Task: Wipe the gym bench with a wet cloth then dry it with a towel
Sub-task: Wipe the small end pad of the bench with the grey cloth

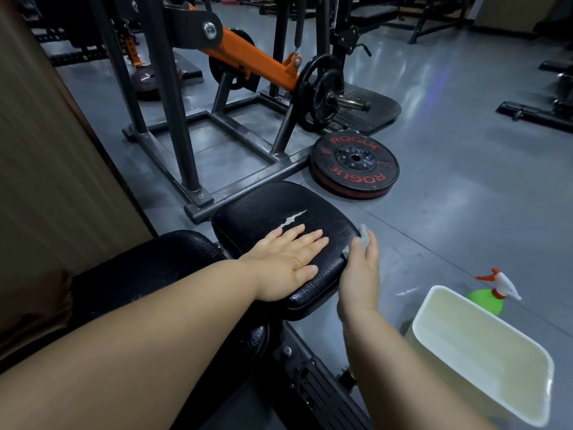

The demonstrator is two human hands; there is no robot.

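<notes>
The black gym bench seat pad (263,212) lies in front of me, with a white tear in its cover near the middle. My left hand (288,265) rests flat on the pad, fingers straight. At the pad's right side my right hand (361,274) presses a small grey cloth (362,235) against the edge; only the cloth's upper bit shows past the fingers. The bench's second black pad (148,268) is nearer me on the left.
A white basin of water (483,352) stands on the floor at the right, a green spray bottle (493,293) behind it. A Rogue weight plate (355,164) lies flat beyond the bench, beside an orange and grey machine frame (217,125). A beige wall (46,169) runs along the left.
</notes>
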